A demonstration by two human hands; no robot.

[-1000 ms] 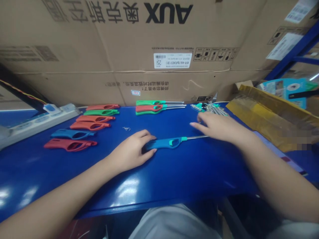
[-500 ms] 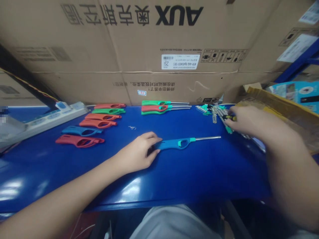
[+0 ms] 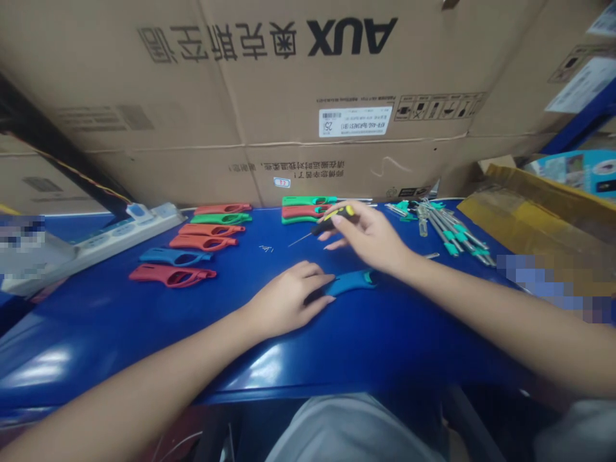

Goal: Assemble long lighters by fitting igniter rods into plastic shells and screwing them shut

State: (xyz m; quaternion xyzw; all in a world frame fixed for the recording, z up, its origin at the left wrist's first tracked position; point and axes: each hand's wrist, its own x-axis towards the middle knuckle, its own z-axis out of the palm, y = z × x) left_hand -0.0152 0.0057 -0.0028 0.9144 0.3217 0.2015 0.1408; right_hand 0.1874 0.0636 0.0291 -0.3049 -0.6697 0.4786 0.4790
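My left hand (image 3: pixel 294 296) is closed round the butt end of a blue gas lighter (image 3: pixel 350 283) lying on the blue table. The lighter's front part and metal tube are mostly hidden by my right wrist. Above it, my right hand (image 3: pixel 368 234) grips a yellow and black screwdriver (image 3: pixel 337 218), its thin shaft pointing left and down. Near the tip lie several tiny screws (image 3: pixel 266 249). Beyond my right hand, assembled lighters with green (image 3: pixel 308 201) and red (image 3: pixel 303 210) handles lie side by side, partly covered by the hand.
Several empty lighter handles, among them a red one (image 3: pixel 166 274) and a blue one (image 3: pixel 173 256), lie at left by a white power strip (image 3: pixel 120 234). Metal tubes with green parts (image 3: pixel 455 234) and a brown-taped package (image 3: pixel 510 218) are at right. A cardboard box (image 3: pixel 269 96) stands behind.
My right hand has brought the screwdriver from the pile of tubes at right leftward over the table, towards the screws. My left hand still holds the blue lighter.
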